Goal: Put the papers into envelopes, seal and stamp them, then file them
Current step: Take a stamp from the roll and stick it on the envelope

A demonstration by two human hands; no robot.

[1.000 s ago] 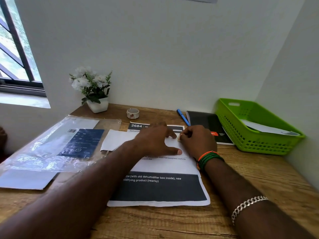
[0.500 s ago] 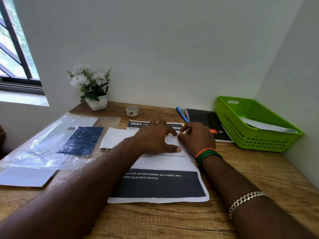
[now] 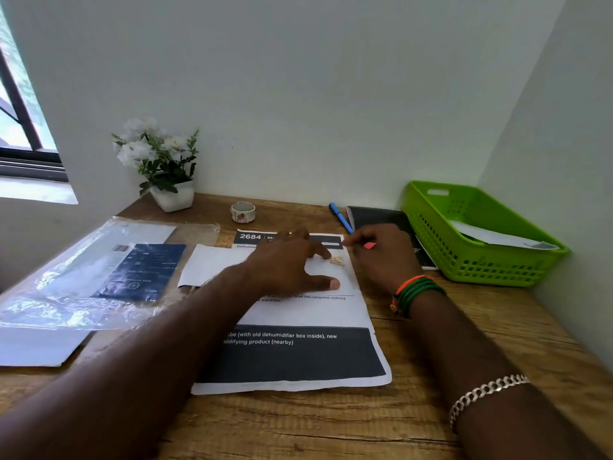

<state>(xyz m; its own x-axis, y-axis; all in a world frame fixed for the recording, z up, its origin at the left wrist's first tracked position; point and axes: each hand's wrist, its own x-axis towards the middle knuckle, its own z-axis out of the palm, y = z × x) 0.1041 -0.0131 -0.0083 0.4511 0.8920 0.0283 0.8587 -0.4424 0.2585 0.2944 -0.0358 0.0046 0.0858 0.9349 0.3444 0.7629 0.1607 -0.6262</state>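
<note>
A white envelope (image 3: pixel 212 265) lies across a printed paper (image 3: pixel 298 356) in the middle of the wooden desk. My left hand (image 3: pixel 288 267) rests flat on the envelope, fingers spread. A small pale stamp (image 3: pixel 336 260) sits on the envelope's right end, just past my left fingertips. My right hand (image 3: pixel 381 257) hovers a little to the right of the stamp, fingers loosely curled; nothing is visibly held in it. A green basket (image 3: pixel 428 220) at the right holds a white envelope (image 3: pixel 497 237).
A clear plastic pack of envelopes (image 3: pixel 99 270) lies at the left over another white sheet (image 3: pixel 33 346). A roll of tape (image 3: pixel 242 212), a blue pen (image 3: pixel 340 217), a black notebook (image 3: pixel 381 219) and a potted white flower (image 3: pixel 159 164) stand along the back wall.
My right hand has drawn away to the right from the envelope's corner, uncovering the stamp there. My left hand stays flat on the envelope.
</note>
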